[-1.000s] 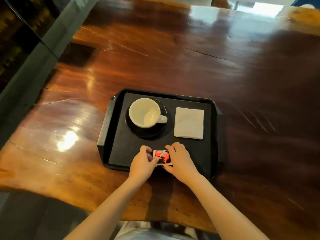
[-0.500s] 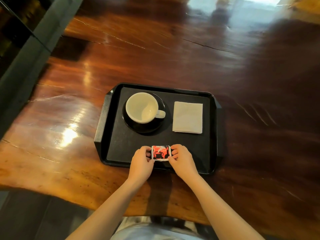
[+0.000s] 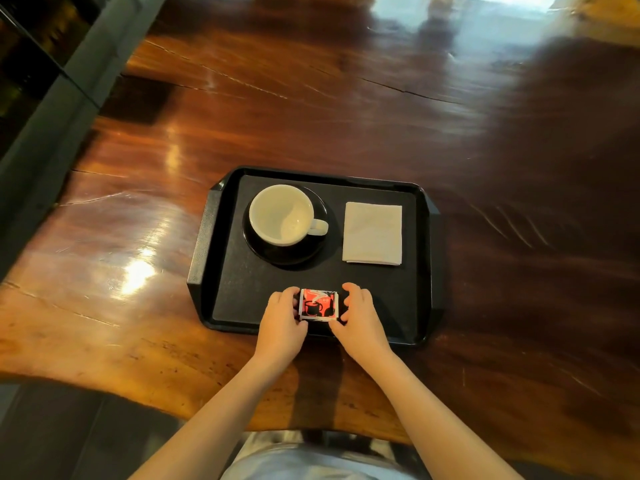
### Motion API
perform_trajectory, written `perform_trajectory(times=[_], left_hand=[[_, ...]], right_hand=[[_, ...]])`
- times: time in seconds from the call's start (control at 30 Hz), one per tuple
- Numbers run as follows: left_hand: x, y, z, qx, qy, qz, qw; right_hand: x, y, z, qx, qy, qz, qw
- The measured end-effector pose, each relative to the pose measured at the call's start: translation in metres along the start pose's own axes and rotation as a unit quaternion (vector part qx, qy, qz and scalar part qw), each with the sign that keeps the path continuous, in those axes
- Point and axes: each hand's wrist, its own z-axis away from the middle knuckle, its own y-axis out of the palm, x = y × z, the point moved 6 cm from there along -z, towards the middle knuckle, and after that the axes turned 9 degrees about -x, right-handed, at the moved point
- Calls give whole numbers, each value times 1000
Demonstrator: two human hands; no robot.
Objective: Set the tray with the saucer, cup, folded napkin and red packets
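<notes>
A black tray [image 3: 221, 271] lies on the wooden table. At its back left a white cup [image 3: 281, 214] stands on a black saucer [image 3: 313, 252], handle to the right. A folded pale napkin [image 3: 373, 233] lies flat at the back right. The red packets [image 3: 318, 304], printed with a black cup, sit stacked at the tray's front middle. My left hand [image 3: 282, 322] pinches their left edge and my right hand [image 3: 360, 318] pinches their right edge, fingertips squaring the stack against the tray floor.
The glossy brown table [image 3: 311, 98] stretches far beyond the tray, with its front edge close to my body. A dark grey ledge [image 3: 52, 109] runs along the left side.
The packets have been turned from skewed to square and now lie flat between both hands. My head has tilted down, so the tray sits higher in view.
</notes>
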Motion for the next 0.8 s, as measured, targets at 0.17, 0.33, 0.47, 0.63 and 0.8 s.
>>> perform_trajectory(times=[0.17, 0.33, 0.47, 0.63, 0.8], left_hand=[[-9, 1, 4, 2, 61, -50, 997], [-14, 0, 5, -14, 78, -70, 994], [-13, 1, 3, -21, 79, -66, 994], [-15, 1, 4, -7, 75, -81, 994], [-15, -11, 6, 11, 55, -103, 993]], right_hand=[[9, 0, 1, 17, -43, 46, 998], [13, 2, 1, 2, -63, 79, 995], [13, 2, 0, 0, -61, 76, 995], [14, 0, 0, 18, -55, 67, 996], [16, -11, 0, 75, -45, 37, 995]])
